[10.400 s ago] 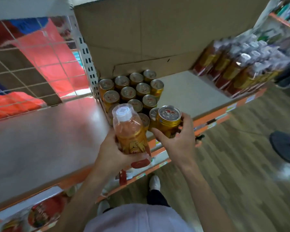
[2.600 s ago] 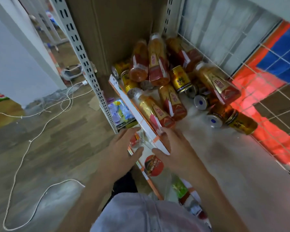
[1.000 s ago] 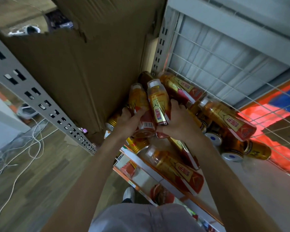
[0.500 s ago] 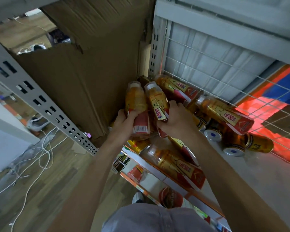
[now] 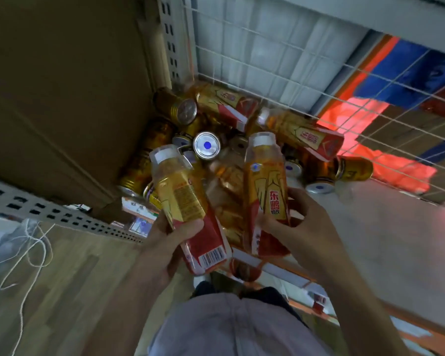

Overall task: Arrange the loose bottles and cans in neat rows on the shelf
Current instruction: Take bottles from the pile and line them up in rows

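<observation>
My left hand (image 5: 168, 241) grips an orange drink bottle (image 5: 183, 201) with a white cap and a red base showing a barcode. My right hand (image 5: 299, 227) grips a second orange bottle (image 5: 266, 183) by its lower half, its gold and red label facing me. Both bottles are lifted above the front edge of the shelf (image 5: 385, 242). Behind them, in the shelf's back left corner, lies a jumbled pile of gold cans (image 5: 176, 107) and more bottles (image 5: 302, 131) on their sides.
A cardboard panel (image 5: 62, 86) closes the shelf's left side and a white wire grid (image 5: 280, 62) its back. The shelf surface runs pale grey to the right. Wood floor with white cords (image 5: 18, 265) lies lower left.
Both hands have pulled one bottle each out of the pile and drawn them back toward me, over the shelf's front edge. Cans that lay under those bottles now show.
</observation>
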`<state>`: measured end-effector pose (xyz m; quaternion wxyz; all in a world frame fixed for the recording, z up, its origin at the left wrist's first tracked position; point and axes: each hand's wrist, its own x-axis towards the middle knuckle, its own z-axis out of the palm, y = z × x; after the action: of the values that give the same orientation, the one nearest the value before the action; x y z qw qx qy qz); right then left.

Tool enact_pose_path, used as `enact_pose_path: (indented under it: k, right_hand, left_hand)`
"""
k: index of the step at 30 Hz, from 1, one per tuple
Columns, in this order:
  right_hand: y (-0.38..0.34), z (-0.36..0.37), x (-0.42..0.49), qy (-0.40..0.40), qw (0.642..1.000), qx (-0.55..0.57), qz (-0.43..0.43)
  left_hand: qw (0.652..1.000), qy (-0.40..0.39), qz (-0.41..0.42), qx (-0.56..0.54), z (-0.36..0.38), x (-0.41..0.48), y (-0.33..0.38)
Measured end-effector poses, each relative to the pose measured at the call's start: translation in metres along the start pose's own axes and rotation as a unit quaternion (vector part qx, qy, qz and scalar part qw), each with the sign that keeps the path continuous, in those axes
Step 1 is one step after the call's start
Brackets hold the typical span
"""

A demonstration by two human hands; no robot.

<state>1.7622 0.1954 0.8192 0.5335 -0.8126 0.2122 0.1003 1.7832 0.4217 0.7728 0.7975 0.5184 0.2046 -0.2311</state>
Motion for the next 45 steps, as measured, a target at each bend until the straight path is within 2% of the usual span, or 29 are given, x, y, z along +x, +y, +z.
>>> enact_pose_path:
  k: [3,11,21,27,31,35,40,45]
  right_hand:
    - [0.017,-0.015,-0.014,0.045,0.998,0.016,0.041]
    - [0.058,-0.063,-0.052,0.174,0.979,0.059,0.087]
    - [0.129,-0.147,-0.126,0.251,0.957,0.118,0.081]
    - [0.188,-0.202,-0.197,0.314,0.934,0.152,0.078]
    - [0.228,-0.234,-0.262,0.403,0.889,0.192,0.099]
    - [0.265,-0.254,-0.320,0.498,0.820,0.241,0.144]
    - [0.291,-0.272,-0.375,0.597,0.740,0.256,0.177]
    - [0.314,-0.291,-0.404,0.640,0.691,0.249,0.224]
  left_hand:
    - [0.998,-0.051,-0.025,-0.001,0.023,0.006,-0.013]
    - [0.965,-0.225,-0.049,0.125,0.096,0.014,-0.032]
    - [0.925,-0.289,-0.052,0.240,0.198,-0.039,-0.105]
    - [0.890,-0.358,-0.105,0.260,0.268,-0.086,-0.170]
    - [0.843,-0.440,-0.176,0.253,0.333,-0.125,-0.225]
    - [0.778,-0.492,-0.253,0.298,0.385,-0.163,-0.273]
    - [0.690,-0.557,-0.279,0.368,0.438,-0.193,-0.323]
    - [0.648,-0.574,-0.295,0.403,0.479,-0.216,-0.365]
